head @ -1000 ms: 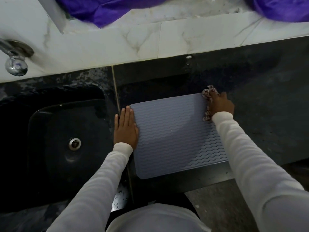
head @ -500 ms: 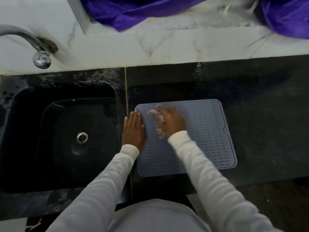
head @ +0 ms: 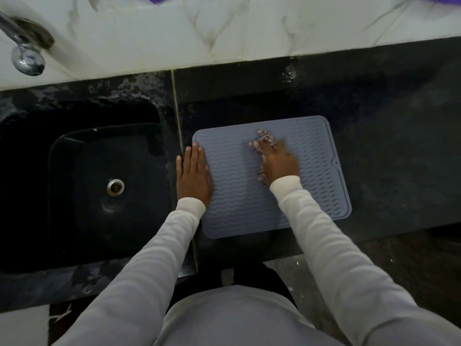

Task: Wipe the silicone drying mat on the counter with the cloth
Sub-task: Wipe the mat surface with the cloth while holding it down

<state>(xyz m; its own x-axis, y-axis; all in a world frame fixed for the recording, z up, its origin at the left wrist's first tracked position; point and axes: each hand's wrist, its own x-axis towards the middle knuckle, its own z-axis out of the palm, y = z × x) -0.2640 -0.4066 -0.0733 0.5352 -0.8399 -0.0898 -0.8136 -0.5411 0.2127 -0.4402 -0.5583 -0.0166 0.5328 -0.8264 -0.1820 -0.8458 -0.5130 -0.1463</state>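
1. Silicone drying mat (head: pixel 237 196): grey-blue, wavy ridges, flat on the dark surface (head: pixel 399 158), just right of the sink, its near edge close to the surface's front edge.
2. Cloth (head: pixel 262 142): small, patterned, bunched, lying on the mat's upper middle, partly under the right hand; blurred.
3. Right hand (head: pixel 280 163): on top of the cloth, pressing it onto the mat; fingers blurred, so cannot tell if its grip is curled round the cloth or flat on it.
4. Left hand (head: pixel 193 173): palm down, fingers straight and pressed together, resting on the mat's left edge, partly on the surface.
5. Both arms in white long sleeves (head: pixel 336 258).
6. Sink (head: pixel 74 151): black, sunk in the surface left of the mat, metal drain (head: pixel 115 187) in its middle.
7. Tap (head: pixel 26 56): chrome, top left, over the sink's far side.
8. Wall (head: pixel 199 33): white marble tile behind the surface.
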